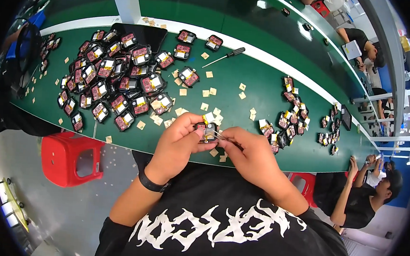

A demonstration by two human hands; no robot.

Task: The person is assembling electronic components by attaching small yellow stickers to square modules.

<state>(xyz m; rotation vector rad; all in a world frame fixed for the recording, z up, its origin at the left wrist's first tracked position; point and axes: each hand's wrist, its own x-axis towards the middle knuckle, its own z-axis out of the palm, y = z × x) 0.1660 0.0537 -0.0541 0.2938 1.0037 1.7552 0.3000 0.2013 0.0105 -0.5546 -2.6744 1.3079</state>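
Note:
My left hand (177,139) grips a small black device housing (199,126) by its left side, over the near edge of the green table. Inside the housing are a red circuit board and a silvery part. A white piece with yellow tape (208,118) sticks out at its far side. In my right hand (249,154), thumb and fingers are pinched on thin metal tweezers (222,136), whose tips reach the right side of the housing. My fingers hide part of the tool and the housing.
A large heap of similar open housings (119,76) lies on the left, beside a black tray (156,35). Small beige paper squares (183,92) are scattered around. A screwdriver (224,57) lies farther back. More housings (290,121) sit right. Red stools (64,159) and co-workers (372,197) are nearby.

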